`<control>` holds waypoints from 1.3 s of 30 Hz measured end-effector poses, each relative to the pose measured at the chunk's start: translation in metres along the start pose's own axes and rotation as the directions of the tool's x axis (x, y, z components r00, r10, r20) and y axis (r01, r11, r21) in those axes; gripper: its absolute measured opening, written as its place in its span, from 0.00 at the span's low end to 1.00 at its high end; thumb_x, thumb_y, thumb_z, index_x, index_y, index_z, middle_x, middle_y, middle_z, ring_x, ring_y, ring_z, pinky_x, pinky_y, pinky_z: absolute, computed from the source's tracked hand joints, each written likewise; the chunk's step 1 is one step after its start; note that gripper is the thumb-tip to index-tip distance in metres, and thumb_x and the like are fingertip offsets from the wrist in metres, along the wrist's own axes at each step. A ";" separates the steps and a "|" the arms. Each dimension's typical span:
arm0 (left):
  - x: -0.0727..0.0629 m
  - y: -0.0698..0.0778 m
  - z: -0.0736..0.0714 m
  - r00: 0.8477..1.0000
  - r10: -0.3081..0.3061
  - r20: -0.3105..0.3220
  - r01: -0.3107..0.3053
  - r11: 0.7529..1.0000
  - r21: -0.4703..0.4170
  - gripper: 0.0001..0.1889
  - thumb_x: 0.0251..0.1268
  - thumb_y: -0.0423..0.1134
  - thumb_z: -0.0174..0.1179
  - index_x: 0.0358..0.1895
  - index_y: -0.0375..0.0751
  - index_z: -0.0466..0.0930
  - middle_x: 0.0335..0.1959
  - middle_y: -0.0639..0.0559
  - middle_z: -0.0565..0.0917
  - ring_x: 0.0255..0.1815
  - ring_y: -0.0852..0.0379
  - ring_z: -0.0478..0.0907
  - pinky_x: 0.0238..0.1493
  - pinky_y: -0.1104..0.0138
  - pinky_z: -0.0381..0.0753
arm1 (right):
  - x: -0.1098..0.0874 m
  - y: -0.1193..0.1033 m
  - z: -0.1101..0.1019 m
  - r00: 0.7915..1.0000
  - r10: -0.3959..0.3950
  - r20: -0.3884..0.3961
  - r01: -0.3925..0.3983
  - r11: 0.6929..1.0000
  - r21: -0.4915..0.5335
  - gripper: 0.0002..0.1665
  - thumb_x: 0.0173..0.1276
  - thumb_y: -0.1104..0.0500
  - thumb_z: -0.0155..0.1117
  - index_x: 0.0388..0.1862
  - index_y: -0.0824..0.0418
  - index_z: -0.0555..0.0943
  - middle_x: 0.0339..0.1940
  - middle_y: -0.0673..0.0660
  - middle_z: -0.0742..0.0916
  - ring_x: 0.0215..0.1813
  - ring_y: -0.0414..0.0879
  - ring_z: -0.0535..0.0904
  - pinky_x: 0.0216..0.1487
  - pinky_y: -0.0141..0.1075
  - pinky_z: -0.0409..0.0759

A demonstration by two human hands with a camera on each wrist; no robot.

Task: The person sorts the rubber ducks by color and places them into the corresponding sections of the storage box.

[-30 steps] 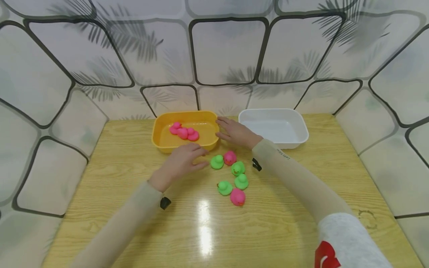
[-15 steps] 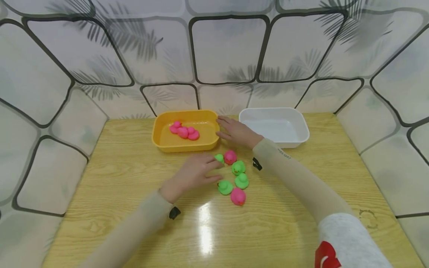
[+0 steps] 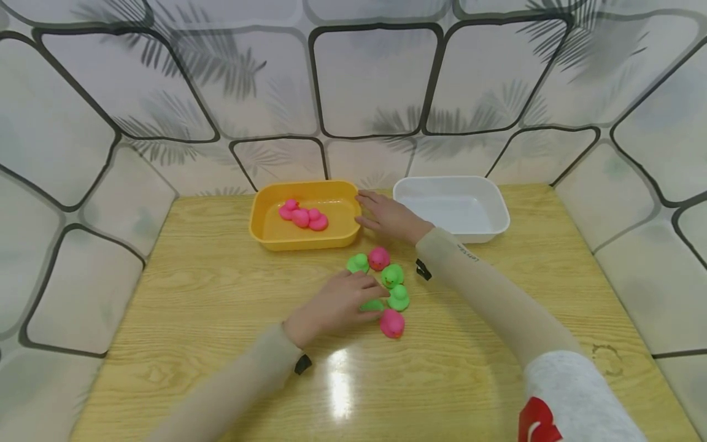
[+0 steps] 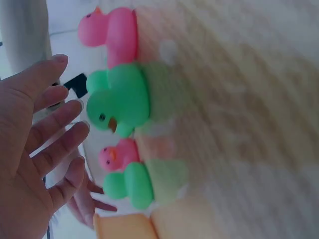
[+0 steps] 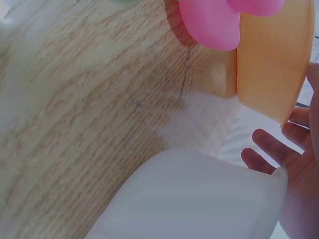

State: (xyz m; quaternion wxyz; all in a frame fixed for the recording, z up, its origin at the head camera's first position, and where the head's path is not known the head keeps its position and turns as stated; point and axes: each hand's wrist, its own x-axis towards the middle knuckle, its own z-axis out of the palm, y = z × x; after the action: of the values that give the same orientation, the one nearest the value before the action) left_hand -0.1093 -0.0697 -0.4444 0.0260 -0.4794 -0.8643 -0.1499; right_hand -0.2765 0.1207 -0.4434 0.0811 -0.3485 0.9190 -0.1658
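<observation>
My left hand hovers over the toy ducks on the table, fingers extended and partly covering a green duck. In the left wrist view its palm faces a row of ducks, with a green duck closest and nothing in the grasp. A pink duck lies just beyond its fingertips. My right hand rests with spread fingers at the right rim of the yellow tub. Inside that tub sit several pink ducks.
A white tub stands right of the yellow one, below my right wrist. Other ducks form a loose cluster: green ducks and a pink duck. A patterned wall encloses the wooden table at back and sides.
My left hand has moved from the yellow tub's front edge toward me and to the right, over the ducks. My right hand has stayed at the tub's rim.
</observation>
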 end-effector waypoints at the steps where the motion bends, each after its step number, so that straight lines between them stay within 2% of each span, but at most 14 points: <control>1: 0.000 0.002 0.002 1.000 -0.002 0.012 0.002 1.000 0.001 0.17 0.71 0.51 0.68 0.58 0.51 0.87 0.51 0.57 0.86 0.55 0.56 0.81 0.56 0.58 0.81 | 0.000 0.000 0.000 1.000 0.001 0.002 -0.001 1.000 0.004 0.40 0.84 0.43 0.51 0.82 0.67 0.60 0.84 0.64 0.63 0.82 0.60 0.60 0.81 0.51 0.60; 7: 0.002 0.012 0.014 0.999 0.018 0.048 -0.018 1.000 -0.003 0.16 0.73 0.54 0.65 0.56 0.54 0.87 0.51 0.59 0.85 0.55 0.57 0.79 0.60 0.59 0.77 | 0.000 0.000 0.000 1.000 0.005 0.016 -0.005 1.000 0.016 0.41 0.85 0.43 0.50 0.83 0.67 0.59 0.84 0.64 0.62 0.83 0.60 0.59 0.81 0.51 0.59; 14: 0.006 0.020 0.019 0.996 0.080 0.035 -0.080 0.997 0.005 0.17 0.71 0.57 0.66 0.55 0.55 0.87 0.51 0.59 0.86 0.54 0.59 0.79 0.55 0.63 0.73 | 0.001 0.000 0.000 1.000 0.004 0.009 -0.004 1.000 0.007 0.41 0.85 0.43 0.50 0.83 0.67 0.59 0.84 0.65 0.62 0.82 0.60 0.60 0.81 0.51 0.60; 20: 0.007 0.025 0.026 0.988 0.135 0.072 -0.134 0.991 -0.020 0.20 0.68 0.61 0.67 0.56 0.57 0.87 0.49 0.61 0.85 0.53 0.60 0.78 0.53 0.64 0.71 | 0.000 -0.003 -0.001 1.000 0.010 0.017 -0.010 1.000 0.009 0.40 0.85 0.43 0.50 0.83 0.68 0.59 0.84 0.65 0.62 0.83 0.60 0.60 0.81 0.51 0.59; 25: 0.007 0.027 0.030 0.987 0.137 0.084 -0.137 0.991 0.004 0.19 0.68 0.59 0.67 0.56 0.58 0.86 0.49 0.62 0.85 0.54 0.59 0.77 0.56 0.63 0.71 | 0.000 -0.005 -0.002 1.000 0.017 0.024 -0.017 1.000 0.014 0.40 0.85 0.44 0.51 0.83 0.68 0.59 0.84 0.65 0.62 0.82 0.60 0.60 0.81 0.50 0.59; 32: 0.006 0.028 0.031 0.988 0.134 0.074 -0.137 0.990 0.035 0.11 0.73 0.50 0.66 0.55 0.59 0.87 0.48 0.63 0.86 0.53 0.59 0.77 0.55 0.63 0.71 | -0.001 -0.006 -0.002 0.999 0.024 0.030 -0.025 1.000 0.013 0.41 0.85 0.43 0.50 0.83 0.67 0.58 0.84 0.64 0.61 0.82 0.60 0.60 0.81 0.51 0.60; 39: 0.006 0.026 0.026 0.986 0.158 0.047 -0.160 0.986 0.044 0.12 0.74 0.51 0.65 0.55 0.58 0.87 0.48 0.63 0.87 0.52 0.59 0.78 0.58 0.62 0.71 | 0.000 -0.003 -0.002 1.000 0.020 0.021 -0.020 1.000 0.000 0.40 0.85 0.43 0.50 0.83 0.67 0.59 0.84 0.64 0.62 0.82 0.59 0.61 0.81 0.51 0.60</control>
State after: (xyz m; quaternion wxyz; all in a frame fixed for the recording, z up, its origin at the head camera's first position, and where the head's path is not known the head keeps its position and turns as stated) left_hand -0.0878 -0.0446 -0.4615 0.0305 -0.5491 -0.8271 -0.1161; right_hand -0.2748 0.1193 -0.4404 0.0921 -0.3409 0.9216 -0.1614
